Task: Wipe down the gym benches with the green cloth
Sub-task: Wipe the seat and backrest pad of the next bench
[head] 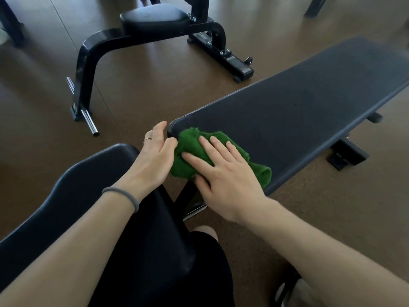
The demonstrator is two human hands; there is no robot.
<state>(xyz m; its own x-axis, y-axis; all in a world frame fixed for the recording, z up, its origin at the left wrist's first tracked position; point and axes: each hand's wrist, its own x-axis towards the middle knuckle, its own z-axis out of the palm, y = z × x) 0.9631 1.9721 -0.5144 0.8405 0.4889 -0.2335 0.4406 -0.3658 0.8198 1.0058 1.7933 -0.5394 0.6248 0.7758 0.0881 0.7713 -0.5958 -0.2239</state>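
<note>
A long dark bench pad (305, 107) runs from the middle of the view to the upper right. The green cloth (192, 145) lies bunched over its near end, draped across the corner. My right hand (223, 173) presses flat on the cloth, fingers spread. My left hand (155, 156) rests at the pad's near corner, its thumb side touching the cloth's left edge and its fingers beside the pad's end. A second dark pad (77, 189), the seat, sits under my left forearm at the lower left.
Another bench with a black seat pad (155, 17) and black frame (88, 63) with chrome pegs stands at the back left. The bench's black foot (347, 156) sticks out on the right. Brown floor (137, 100) lies between them. My knee and shoe show at the bottom.
</note>
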